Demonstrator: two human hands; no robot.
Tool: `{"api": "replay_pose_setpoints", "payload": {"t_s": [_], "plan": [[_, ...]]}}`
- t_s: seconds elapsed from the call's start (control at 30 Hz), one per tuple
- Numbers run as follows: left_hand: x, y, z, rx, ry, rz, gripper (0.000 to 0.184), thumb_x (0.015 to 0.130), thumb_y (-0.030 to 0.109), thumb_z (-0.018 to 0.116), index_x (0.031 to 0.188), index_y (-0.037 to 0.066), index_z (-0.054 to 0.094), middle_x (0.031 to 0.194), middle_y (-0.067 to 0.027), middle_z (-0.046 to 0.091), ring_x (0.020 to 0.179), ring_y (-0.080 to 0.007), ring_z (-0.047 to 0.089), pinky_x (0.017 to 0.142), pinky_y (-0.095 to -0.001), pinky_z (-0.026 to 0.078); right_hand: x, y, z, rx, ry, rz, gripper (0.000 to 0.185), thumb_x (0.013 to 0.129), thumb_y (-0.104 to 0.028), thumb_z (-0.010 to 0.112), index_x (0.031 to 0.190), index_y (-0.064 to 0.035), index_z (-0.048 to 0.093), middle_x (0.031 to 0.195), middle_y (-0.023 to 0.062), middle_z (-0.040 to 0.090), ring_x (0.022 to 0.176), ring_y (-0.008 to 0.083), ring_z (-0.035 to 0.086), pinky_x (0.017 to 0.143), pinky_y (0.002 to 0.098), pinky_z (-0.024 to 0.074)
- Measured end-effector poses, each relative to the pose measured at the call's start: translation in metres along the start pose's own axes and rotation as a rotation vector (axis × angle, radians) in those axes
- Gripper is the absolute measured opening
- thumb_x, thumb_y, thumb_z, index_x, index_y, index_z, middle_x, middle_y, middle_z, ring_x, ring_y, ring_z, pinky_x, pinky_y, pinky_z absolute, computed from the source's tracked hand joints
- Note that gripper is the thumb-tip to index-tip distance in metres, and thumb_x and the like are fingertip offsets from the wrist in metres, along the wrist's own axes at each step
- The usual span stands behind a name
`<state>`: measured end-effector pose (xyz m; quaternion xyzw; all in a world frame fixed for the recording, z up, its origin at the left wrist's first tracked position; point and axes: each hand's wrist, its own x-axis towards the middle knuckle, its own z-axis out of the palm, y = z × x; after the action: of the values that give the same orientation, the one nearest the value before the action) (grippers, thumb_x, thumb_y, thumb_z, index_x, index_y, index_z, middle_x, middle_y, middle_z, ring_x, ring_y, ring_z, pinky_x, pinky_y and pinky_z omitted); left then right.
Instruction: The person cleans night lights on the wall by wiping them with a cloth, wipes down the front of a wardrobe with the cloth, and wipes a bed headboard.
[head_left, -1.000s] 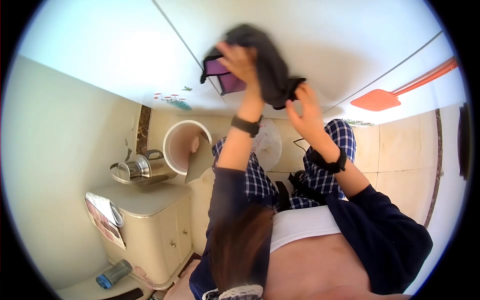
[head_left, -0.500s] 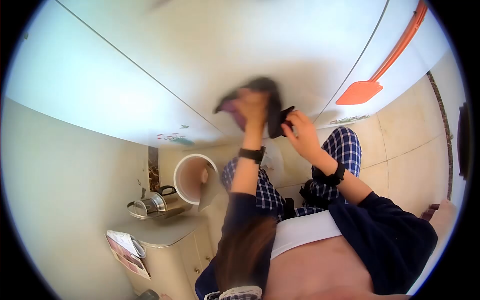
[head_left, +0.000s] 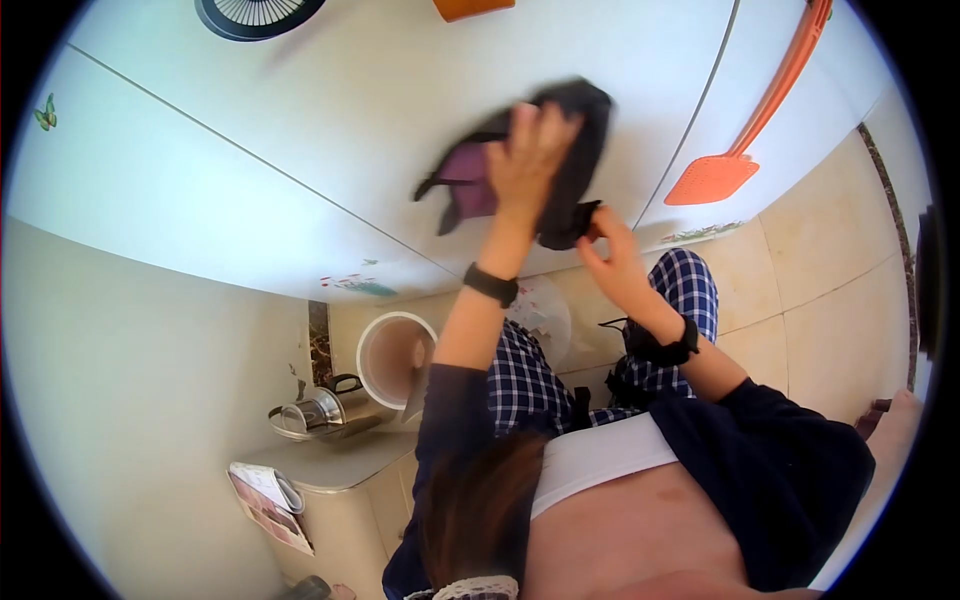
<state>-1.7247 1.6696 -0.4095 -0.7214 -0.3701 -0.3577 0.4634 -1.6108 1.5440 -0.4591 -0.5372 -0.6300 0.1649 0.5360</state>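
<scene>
My left hand (head_left: 525, 175) is spread over a black and purple cloth item (head_left: 575, 170), its fingers apart on top of the fabric. Slight motion blur softens the fingertips. The purple part shows on the left, and black fabric arches up around the fingers and down the right side. At its lower black end, my right hand (head_left: 612, 262) pinches the fabric between thumb and fingers. Behind the cloth stands a white panel (head_left: 400, 130); whether the cloth touches it I cannot tell.
An orange fly swatter (head_left: 712, 180) hangs on the right. Lower left are a white bucket (head_left: 365, 345), a steel pot (head_left: 315, 410) on a cabinet (head_left: 345, 470), and papers (head_left: 268, 500). A translucent bag-like thing (head_left: 545, 315) lies by my knees. A round black grille (head_left: 258, 15) shows at top.
My left hand has moved up and slightly right, and the cloth is more spread out. My right hand has shifted a little down and right, still at the cloth's lower end. The view has tilted upward.
</scene>
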Motion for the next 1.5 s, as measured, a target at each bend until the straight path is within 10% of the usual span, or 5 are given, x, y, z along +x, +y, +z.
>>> {"api": "replay_pose_setpoints", "payload": {"t_s": [0.33, 0.5, 1.03, 1.23, 1.5], "plan": [[-0.12, 0.07, 0.02, -0.598, -0.396, 0.338, 0.045, 0.082, 0.016, 0.048, 0.127, 0.023, 0.048, 0.136, 0.0024, 0.038, 0.124, -0.0161, 0.037, 0.076, -0.0377, 0.044, -0.039, 0.023, -0.038, -0.149, -0.322, 0.301, 0.016, 0.072, -0.008, 0.059, 0.085, 0.0001, 0.055, 0.078, 0.0144, 0.056, 0.07, 0.0287, 0.058, 0.063, 0.0354, 0.0459], [-0.158, 0.028, 0.026, -0.598, -0.209, -0.051, 0.045, 0.085, 0.019, 0.048, 0.128, 0.009, 0.045, 0.134, -0.0112, 0.039, 0.124, -0.0275, 0.038, 0.081, -0.0408, 0.042, -0.058, 0.02, -0.016, -0.115, -0.42, 0.204, 0.015, 0.074, -0.01, 0.057, 0.086, -0.0022, 0.052, 0.083, 0.0138, 0.054, 0.075, 0.0325, 0.056, 0.064, 0.0395, 0.0449], [-0.051, 0.137, 0.053, -0.187, -0.037, 0.048, 0.041, 0.087, 0.019, 0.048, 0.124, 0.035, 0.051, 0.127, 0.005, 0.049, 0.125, -0.0243, 0.04, 0.103, -0.0489, 0.015, -0.03, 0.092, -0.023, 0.08, -0.037, 0.561, 0.036, 0.076, -0.018, 0.066, 0.1, 0.0041, 0.05, 0.084, 0.0115, 0.055, 0.071, 0.0211, 0.058, 0.066, 0.0305, 0.0466], [-0.106, 0.167, 0.069, -0.656, -0.527, 0.386, 0.043, 0.082, 0.013, 0.045, 0.124, 0.018, 0.051, 0.134, 0.0055, 0.043, 0.128, -0.0156, 0.036, 0.086, -0.0354, 0.041, -0.021, 0.113, -0.049, 0.227, -0.31, 0.813, 0.045, 0.075, -0.026, 0.063, 0.106, 0.0048, 0.051, 0.095, 0.0213, 0.058, 0.084, 0.0321, 0.058, 0.072, 0.0383, 0.0465], [-0.225, 0.15, 0.092, -0.89, -0.884, -0.059, 0.031, 0.079, 0.007, 0.05, 0.109, 0.012, 0.056, 0.128, -0.0055, 0.048, 0.129, -0.0282, 0.033, 0.096, -0.0485, 0.034, -0.038, 0.142, 0.009, 0.114, -0.272, 0.734, 0.028, 0.076, -0.016, 0.063, 0.093, 0.0025, 0.051, 0.077, 0.0126, 0.052, 0.064, 0.0199, 0.053, 0.059, 0.0314, 0.0431]]}}
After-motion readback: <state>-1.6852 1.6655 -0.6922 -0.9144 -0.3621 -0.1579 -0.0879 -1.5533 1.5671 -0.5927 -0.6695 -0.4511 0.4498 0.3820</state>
